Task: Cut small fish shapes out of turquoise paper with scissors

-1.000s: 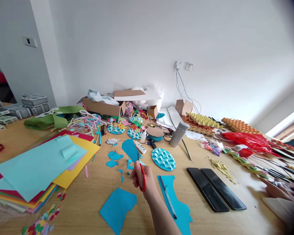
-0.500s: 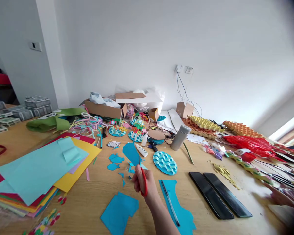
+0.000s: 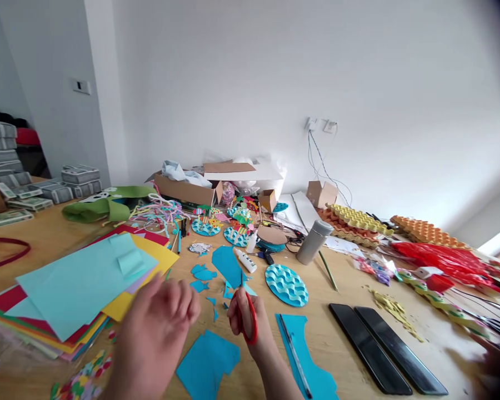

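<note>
My right hand (image 3: 250,319) is closed round the red handles of a pair of scissors (image 3: 253,328), whose blades point away from me. Just beyond the tips lies a blue paper piece (image 3: 227,265), with small blue scraps beside it. My left hand (image 3: 160,328), blurred, hovers over the table left of the scissors. Its fingers are loosely curled and I see nothing in them. Between and below my hands is a larger blue sheet (image 3: 210,361). Blue fish-shaped cutouts (image 3: 203,272) lie farther off. Right of my forearm, a pen (image 3: 295,358) rests on another cut blue sheet (image 3: 312,366).
Coloured paper sheets (image 3: 83,278) are stacked at left. A glue bottle (image 3: 245,260), a wavy-patterned blue disc (image 3: 286,284) and a grey flask (image 3: 314,243) stand or lie ahead. Two black phone-like slabs (image 3: 369,347) lie at right. Egg trays (image 3: 354,219) and boxes line the wall.
My left hand has come into view from below at the left. My right hand still holds the scissors. The whole view has shifted slightly, with things appearing farther right.
</note>
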### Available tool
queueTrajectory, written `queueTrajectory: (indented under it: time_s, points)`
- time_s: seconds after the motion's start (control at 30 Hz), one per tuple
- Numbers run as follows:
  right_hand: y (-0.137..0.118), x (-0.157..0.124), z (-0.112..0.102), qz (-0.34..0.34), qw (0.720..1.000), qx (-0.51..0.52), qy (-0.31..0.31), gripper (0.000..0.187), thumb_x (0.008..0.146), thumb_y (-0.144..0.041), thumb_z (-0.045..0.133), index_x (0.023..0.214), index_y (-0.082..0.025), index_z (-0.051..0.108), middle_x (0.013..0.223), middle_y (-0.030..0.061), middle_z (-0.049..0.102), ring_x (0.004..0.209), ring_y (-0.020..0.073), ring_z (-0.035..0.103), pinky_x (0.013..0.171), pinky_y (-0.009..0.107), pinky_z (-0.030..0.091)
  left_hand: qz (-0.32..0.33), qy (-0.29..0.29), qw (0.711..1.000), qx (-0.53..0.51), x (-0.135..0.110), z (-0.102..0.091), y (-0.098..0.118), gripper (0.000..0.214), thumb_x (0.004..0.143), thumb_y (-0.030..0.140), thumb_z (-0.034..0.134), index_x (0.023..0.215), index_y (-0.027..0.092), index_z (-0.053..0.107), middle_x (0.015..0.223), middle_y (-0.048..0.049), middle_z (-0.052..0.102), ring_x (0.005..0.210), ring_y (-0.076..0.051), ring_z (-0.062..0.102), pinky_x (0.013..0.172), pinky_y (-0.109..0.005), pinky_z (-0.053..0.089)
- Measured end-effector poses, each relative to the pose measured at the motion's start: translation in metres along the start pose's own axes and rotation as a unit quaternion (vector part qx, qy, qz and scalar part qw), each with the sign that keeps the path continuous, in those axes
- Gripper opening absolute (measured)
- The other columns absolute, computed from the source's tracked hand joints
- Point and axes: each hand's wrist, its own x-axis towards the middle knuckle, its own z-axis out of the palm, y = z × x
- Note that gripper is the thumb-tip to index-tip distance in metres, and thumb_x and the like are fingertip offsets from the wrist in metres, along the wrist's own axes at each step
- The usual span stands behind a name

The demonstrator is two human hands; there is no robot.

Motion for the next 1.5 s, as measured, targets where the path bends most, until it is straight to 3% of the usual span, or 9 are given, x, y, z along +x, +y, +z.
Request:
queueTrajectory:
  time_s: [0.07,0.13,0.2,0.3,0.5,0.83,1.1,1.5]
  points:
    - [0.002,-0.001,0.003,0.001,1.000,0.000,-0.010,0.069,0.076,-0.080,0.040,0.052,-0.016,0.053,0.033,-0.0024,0.042,0.031,0.0064,0.035,0.036,0.019,0.024,-0.066,0.044,0.996,0.045,0.026,0.041,0.010,0.029,0.075,0.042,0.070,0.070,0.015,0.060,0.068,-0.0027,0.061,0.062,-0.014,0.059,0.058,-0.026,0.047]
    - [0.005,-0.001,0.006,0.002,0.999,0.002,-0.032,0.071,0.075,-0.081,0.039,0.051,-0.016,0.053,0.032,-0.0022,0.042,0.029,0.0060,0.034,0.036,0.019,0.023,-0.141,0.079,0.981,0.107,0.040,0.066,0.009,0.035,0.068,0.045,0.074,0.071,0.014,0.061,0.070,-0.0032,0.063,0.059,-0.013,0.058,0.053,-0.024,0.043]
    - [0.007,-0.001,0.008,0.002,0.999,0.005,-0.054,0.072,0.073,-0.083,0.039,0.052,-0.016,0.053,0.032,-0.0023,0.042,0.029,0.0058,0.034,0.036,0.019,0.023,-0.158,0.022,0.979,0.127,0.043,0.075,-0.001,0.037,0.063,0.045,0.078,0.078,0.014,0.064,0.078,-0.0039,0.066,0.066,-0.013,0.061,0.059,-0.024,0.044]
    - [0.009,-0.001,0.011,0.016,0.997,-0.015,-0.074,0.072,0.071,-0.084,0.040,0.052,-0.016,0.052,0.033,-0.0022,0.043,0.029,0.0061,0.034,0.035,0.019,0.025,-0.101,-0.056,0.984,0.132,0.040,0.070,-0.015,0.033,0.064,0.041,0.079,0.066,0.015,0.059,0.067,-0.0006,0.061,0.068,-0.013,0.058,0.067,-0.024,0.044]
    - [0.010,-0.004,0.015,0.053,0.989,-0.086,-0.109,0.071,0.070,-0.084,0.042,0.054,-0.016,0.053,0.036,-0.0009,0.046,0.030,0.0076,0.038,0.033,0.020,0.026,-0.076,-0.091,0.983,0.142,0.040,0.061,-0.019,0.034,0.068,0.034,0.074,0.055,0.017,0.048,0.050,0.0045,0.049,0.047,-0.010,0.047,0.049,-0.023,0.037]
    - [0.014,-0.005,0.015,0.059,0.982,-0.121,-0.133,0.070,0.072,-0.083,0.041,0.056,-0.016,0.053,0.039,0.0000,0.048,0.032,0.0083,0.040,0.034,0.021,0.028,-0.034,-0.067,0.981,0.181,0.040,0.054,-0.017,0.031,0.067,0.032,0.071,0.053,0.017,0.048,0.052,0.0039,0.050,0.049,-0.009,0.046,0.047,-0.021,0.038]
    - [0.004,-0.008,0.016,0.051,0.981,-0.111,-0.153,0.073,0.072,-0.085,0.037,0.058,-0.015,0.055,0.043,0.0025,0.052,0.038,0.0099,0.046,0.039,0.022,0.035,-0.060,-0.107,0.976,0.182,0.037,0.053,-0.019,0.034,0.071,0.039,0.066,0.054,0.019,0.045,0.046,0.0059,0.047,0.033,-0.009,0.041,0.035,-0.023,0.032]
    - [0.004,-0.009,0.016,0.060,0.979,-0.135,-0.141,0.073,0.070,-0.085,0.038,0.057,-0.015,0.055,0.042,0.0024,0.051,0.038,0.0102,0.045,0.039,0.022,0.034,-0.065,-0.108,0.974,0.188,0.036,0.052,-0.019,0.032,0.072,0.038,0.065,0.053,0.019,0.048,0.046,0.0039,0.049,0.033,-0.010,0.041,0.035,-0.024,0.029]
